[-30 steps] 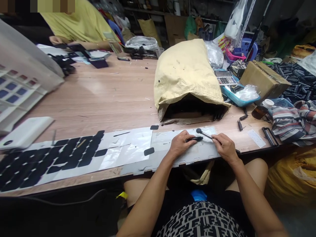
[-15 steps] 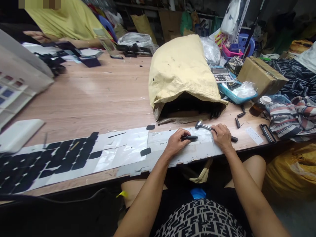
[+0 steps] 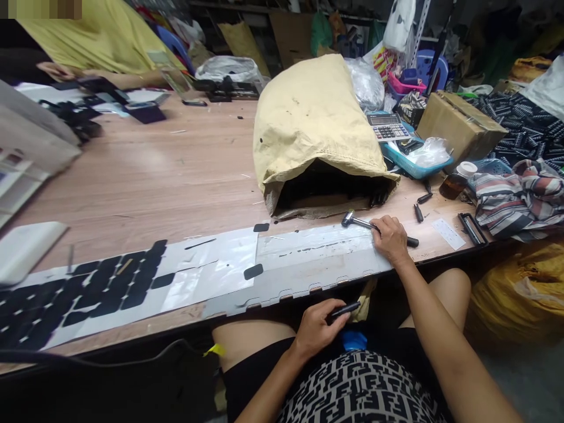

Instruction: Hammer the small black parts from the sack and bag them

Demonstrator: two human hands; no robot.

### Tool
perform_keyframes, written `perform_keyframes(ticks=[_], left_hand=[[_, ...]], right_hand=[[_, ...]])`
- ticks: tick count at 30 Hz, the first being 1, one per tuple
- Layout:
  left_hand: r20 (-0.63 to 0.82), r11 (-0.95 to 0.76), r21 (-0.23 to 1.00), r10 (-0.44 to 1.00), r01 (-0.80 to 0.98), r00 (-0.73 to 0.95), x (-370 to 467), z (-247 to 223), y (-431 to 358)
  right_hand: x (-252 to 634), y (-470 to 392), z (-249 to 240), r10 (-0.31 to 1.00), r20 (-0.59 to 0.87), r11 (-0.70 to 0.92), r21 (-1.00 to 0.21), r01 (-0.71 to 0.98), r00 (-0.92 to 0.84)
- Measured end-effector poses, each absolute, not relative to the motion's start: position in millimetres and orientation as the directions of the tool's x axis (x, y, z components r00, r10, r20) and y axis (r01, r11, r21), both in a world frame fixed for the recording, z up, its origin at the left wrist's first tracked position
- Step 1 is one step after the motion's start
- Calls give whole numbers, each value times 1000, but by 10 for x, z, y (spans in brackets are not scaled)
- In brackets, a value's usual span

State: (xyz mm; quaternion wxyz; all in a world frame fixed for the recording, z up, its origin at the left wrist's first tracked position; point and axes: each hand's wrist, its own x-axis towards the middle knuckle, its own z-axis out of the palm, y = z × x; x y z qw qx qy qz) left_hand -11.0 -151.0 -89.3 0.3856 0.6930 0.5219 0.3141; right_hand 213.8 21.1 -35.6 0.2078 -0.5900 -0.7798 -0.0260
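My left hand (image 3: 321,324) is closed on a short black cylindrical piece (image 3: 344,310), held over my lap, below the table's front edge. My right hand (image 3: 391,239) grips the handle of a small hammer (image 3: 360,221) lying at the front of the table; its metal head points left and its dark handle end sticks out to the right. Beneath the hammer is a pale grey sheet (image 3: 308,258) along the edge. A large cream sack (image 3: 312,117) lies behind it, its dark mouth facing me with black pieces inside.
Black rounded patches (image 3: 110,276) cover a white sheet at left. To the right are a blue basket (image 3: 414,167) with a calculator (image 3: 388,127), a cardboard box (image 3: 460,126), a brown bottle (image 3: 458,181) and a striped cloth (image 3: 520,191). Across the table sits a person in yellow (image 3: 97,41).
My left hand has drawn back from the sheet to below the table edge, carrying the black piece. My right hand stays on the hammer. The view has shifted slightly.
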Motion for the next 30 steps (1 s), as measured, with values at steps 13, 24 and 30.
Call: perform_keyframes(ticks=[13, 24, 30], left_hand=[[-489, 214, 757, 813, 618, 316, -25, -665, -1210], [127, 92, 759, 950, 644, -285, -408, 16, 817], [273, -15, 662, 936, 750, -222, -409, -278, 1559]], right_hand=[[2128, 176, -341, 902, 368, 315, -207, 926, -224], [2130, 202, -375, 896, 379, 326, -202, 924, -233], [2128, 211, -379, 899, 371, 324, -205, 924, -233]])
